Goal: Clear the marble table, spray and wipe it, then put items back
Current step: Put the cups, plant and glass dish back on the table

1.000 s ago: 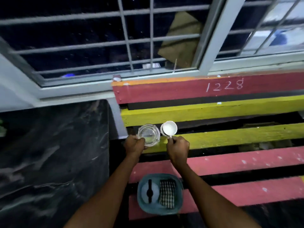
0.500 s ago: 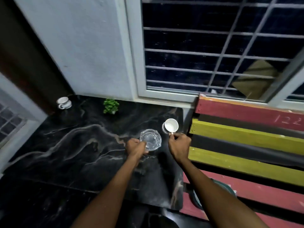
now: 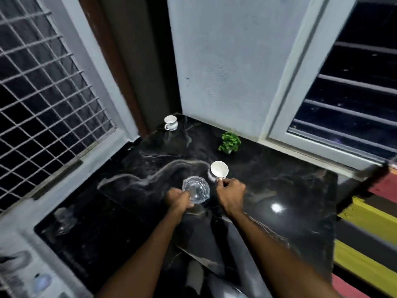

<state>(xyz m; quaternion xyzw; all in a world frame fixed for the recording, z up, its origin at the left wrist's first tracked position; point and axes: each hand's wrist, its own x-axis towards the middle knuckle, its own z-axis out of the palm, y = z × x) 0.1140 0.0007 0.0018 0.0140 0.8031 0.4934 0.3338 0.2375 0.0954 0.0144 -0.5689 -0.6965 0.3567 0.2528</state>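
Late in the job by the look of it, at the put-back step: black marble table (image 3: 268, 190) glossy, with a bright lamp glare on its right part, no spray bottle or cloth anywhere on it, so spraying and wiping judged finished. Already back on the slab: a white cup (image 3: 170, 123) in the far corner by the door frame, and a small green potted plant (image 3: 229, 143) near the window sill, well apart from the cup. Left hand (image 3: 179, 198) closed round the near rim of a clear glass ashtray (image 3: 196, 189), held over the middle of the table; whether touching the surface or a little above it, impossible to tell. Right hand (image 3: 231, 192) pinched on the handle of a second white cup (image 3: 219, 169), mouth tilted toward the camera, just beyond and to the right of the ashtray, likewise low over the marble. Left to do, as a judgement: set down these two pieces, then fetch whatever else waits off the table. Painted slat bench (image 3: 365, 216) visible at the right edge, nothing on the part in view. Some motion blur at the picture's borders, so finer detail there uncertain
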